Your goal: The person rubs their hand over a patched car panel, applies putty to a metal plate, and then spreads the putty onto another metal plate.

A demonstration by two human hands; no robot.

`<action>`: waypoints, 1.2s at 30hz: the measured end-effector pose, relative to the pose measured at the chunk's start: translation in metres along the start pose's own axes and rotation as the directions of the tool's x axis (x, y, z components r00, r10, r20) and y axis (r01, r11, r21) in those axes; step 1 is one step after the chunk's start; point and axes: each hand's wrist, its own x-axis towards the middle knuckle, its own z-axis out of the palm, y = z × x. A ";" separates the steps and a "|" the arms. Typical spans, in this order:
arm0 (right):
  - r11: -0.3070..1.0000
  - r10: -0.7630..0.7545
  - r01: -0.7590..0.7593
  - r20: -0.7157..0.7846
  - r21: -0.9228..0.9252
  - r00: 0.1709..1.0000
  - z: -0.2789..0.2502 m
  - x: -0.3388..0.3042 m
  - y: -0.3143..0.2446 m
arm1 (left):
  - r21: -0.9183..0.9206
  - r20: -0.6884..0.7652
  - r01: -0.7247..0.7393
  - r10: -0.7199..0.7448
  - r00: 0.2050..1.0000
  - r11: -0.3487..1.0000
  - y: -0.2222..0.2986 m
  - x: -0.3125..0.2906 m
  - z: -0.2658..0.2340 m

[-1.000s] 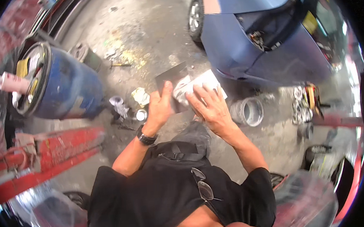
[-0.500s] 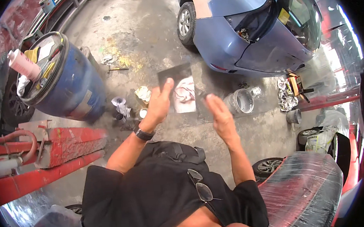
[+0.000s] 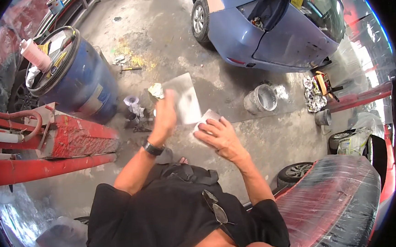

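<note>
My left hand [image 3: 164,117], with a dark band at the wrist, grips a thin, glossy rectangular sheet [image 3: 184,97] by its left side. The sheet tilts and catches light, so it looks pale grey. Close to its lower right corner, my right hand [image 3: 221,139] holds a small flat pale plate [image 3: 210,116], fingers spread across its face. Part of that plate is hidden under the fingers. Beyond the left hand, a crumpled pale yellow cloth or paper [image 3: 156,90] lies on the floor.
A blue barrel [image 3: 93,96] with a pink bottle [image 3: 35,54] on top stands left, above red lift parts [image 3: 82,140]. A blue car [image 3: 243,42] is ahead, a grey bucket [image 3: 261,99] right of centre. A plastic-covered panel [image 3: 327,197] fills the lower right. A hammer [image 3: 131,69] lies ahead.
My right hand has moved left and down, nearer the sheet's lower corner, its small plate now showing. The sheet has shifted left and tilted, turning from a dark reflection to pale.
</note>
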 end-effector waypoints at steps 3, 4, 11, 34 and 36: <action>0.956 0.155 -0.100 -0.182 0.277 0.971 -0.013 -0.001 -0.013 | -0.629 0.141 0.146 -0.072 0.987 0.764 0.035 -0.001 -0.022; 0.927 0.179 -0.082 -0.242 0.365 0.954 -0.024 0.001 -0.019 | -0.681 0.165 0.157 -0.058 0.985 0.716 0.023 0.005 -0.024; 0.820 0.139 0.244 -0.593 0.518 0.793 -0.020 0.081 -0.075 | -0.774 0.492 0.464 -0.053 0.869 0.431 0.016 -0.016 -0.042; -0.233 0.854 -0.105 0.255 0.967 0.453 0.074 0.152 0.009 | -0.584 0.066 0.100 -0.076 0.995 0.806 -0.003 0.042 -0.121; -0.073 0.892 -0.099 0.109 0.992 0.438 0.057 0.139 0.032 | -0.534 0.080 0.077 -0.041 0.996 0.842 0.002 0.039 -0.112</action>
